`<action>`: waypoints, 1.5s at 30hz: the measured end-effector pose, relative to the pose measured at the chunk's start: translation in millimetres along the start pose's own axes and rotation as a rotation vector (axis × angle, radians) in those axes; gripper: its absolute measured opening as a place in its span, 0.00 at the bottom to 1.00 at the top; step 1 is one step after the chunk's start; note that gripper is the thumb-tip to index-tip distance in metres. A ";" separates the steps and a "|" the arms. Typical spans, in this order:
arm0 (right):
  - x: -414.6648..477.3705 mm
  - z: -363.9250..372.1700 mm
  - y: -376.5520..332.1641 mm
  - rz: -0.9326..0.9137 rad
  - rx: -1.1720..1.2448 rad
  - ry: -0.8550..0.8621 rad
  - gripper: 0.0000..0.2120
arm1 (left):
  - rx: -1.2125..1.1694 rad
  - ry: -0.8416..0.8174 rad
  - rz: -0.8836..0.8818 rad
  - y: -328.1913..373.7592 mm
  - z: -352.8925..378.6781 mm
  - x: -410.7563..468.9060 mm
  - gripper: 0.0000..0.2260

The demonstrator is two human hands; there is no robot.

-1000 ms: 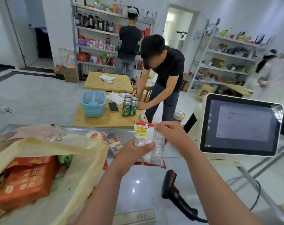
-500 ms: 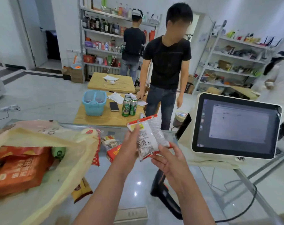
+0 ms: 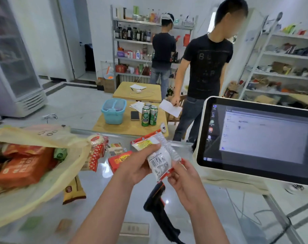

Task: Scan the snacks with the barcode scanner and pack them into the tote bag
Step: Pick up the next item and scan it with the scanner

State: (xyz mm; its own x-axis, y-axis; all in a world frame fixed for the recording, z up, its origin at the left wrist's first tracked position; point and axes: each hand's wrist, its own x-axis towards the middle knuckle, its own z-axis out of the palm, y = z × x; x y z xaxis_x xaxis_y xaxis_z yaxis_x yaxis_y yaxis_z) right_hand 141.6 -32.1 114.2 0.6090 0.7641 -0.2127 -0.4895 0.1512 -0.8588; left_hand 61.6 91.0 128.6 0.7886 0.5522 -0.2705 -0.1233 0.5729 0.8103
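Observation:
A white snack packet (image 3: 159, 156) with red edges is held up over the glass counter (image 3: 100, 199), barcode side facing me. My left hand (image 3: 137, 164) grips its left side. My right hand (image 3: 182, 178) pinches its lower right corner. The black and orange barcode scanner (image 3: 157, 205) lies on the counter just below both hands. The cream tote bag (image 3: 49, 173) lies open at the left with orange snack packs (image 3: 24, 168) inside. More snacks lie loose on the counter: a red box (image 3: 117, 160), a red-and-white packet (image 3: 96, 152) and a brown packet (image 3: 73, 190).
A touchscreen register (image 3: 255, 140) stands at the right of the counter. Beyond the counter a wooden table (image 3: 130, 127) carries a blue basket (image 3: 113, 110), green cans (image 3: 149, 115) and a phone. Two people stand near it, in front of stocked shelves. A fridge stands far left.
The packet has been turned and tilted so its barcode faces me. My right hand moved from its top edge to its lower corner. The person by the table straightened up and turned.

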 end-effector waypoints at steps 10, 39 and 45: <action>-6.7 -15.4 12.4 0.066 -0.040 0.137 0.08 | 0.160 0.128 0.016 -5.8 -19.9 6.2 0.04; -15.2 -35.4 80.7 0.076 -1.170 0.186 0.05 | -0.037 0.184 -0.132 -102.9 -120.9 65.6 0.08; -17.5 -34.7 69.1 0.068 -1.139 0.172 0.06 | 0.029 0.196 -0.120 -106.0 -119.0 67.0 0.09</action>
State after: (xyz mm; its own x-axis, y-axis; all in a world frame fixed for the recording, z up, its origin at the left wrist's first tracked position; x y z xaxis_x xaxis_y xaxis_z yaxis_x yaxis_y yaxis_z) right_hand 118.8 -56.8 42.4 0.7231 0.6399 -0.2601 0.2691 -0.6078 -0.7471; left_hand 55.8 139.4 -37.3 0.6639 0.5903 -0.4591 -0.0164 0.6253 0.7802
